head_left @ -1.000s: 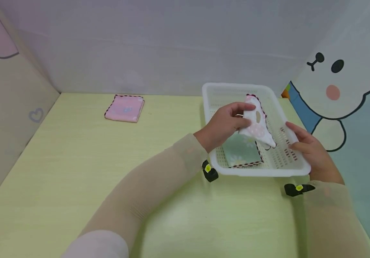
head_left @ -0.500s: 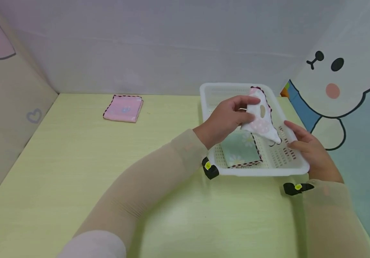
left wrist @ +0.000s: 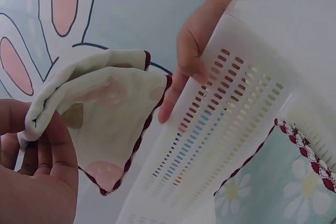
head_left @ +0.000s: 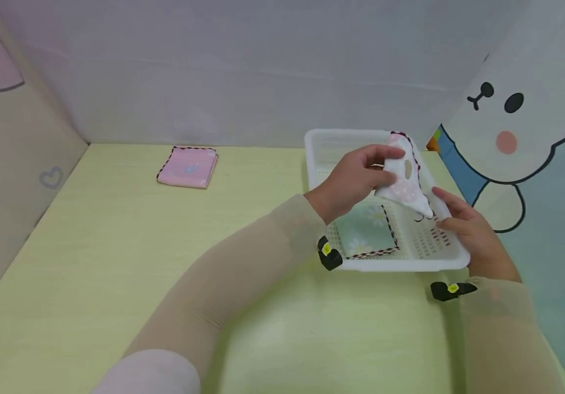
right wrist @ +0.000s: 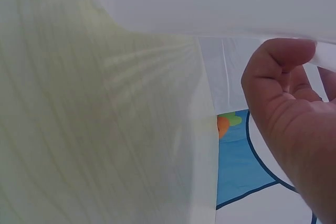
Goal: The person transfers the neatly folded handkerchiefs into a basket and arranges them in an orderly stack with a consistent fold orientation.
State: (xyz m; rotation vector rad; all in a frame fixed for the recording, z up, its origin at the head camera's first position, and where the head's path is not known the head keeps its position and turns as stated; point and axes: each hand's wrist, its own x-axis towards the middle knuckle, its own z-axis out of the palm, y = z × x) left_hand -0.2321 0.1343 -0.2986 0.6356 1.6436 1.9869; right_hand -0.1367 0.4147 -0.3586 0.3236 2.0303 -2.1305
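White, pink-patterned, maroon-edged cloth (head_left: pixel 404 190) in left fingers' (head_left: pixel 383 152) pinch, basket (head_left: pixel 385 265) in right fingers' (head_left: pixel 452 202) grip

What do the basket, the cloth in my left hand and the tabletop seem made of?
The basket: probably plastic, smooth, judging by its moulded, slotted wall. The cloth: matte fabric, perhaps cotton, since it folds softly and has a dark red trimmed edge. The tabletop: wood or wood-look laminate with a slight sheen; grain lines show, leaving it open.

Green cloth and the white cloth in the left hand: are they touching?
Apart: the left wrist view plainly shows part of the basket between white cloth and green cloth.
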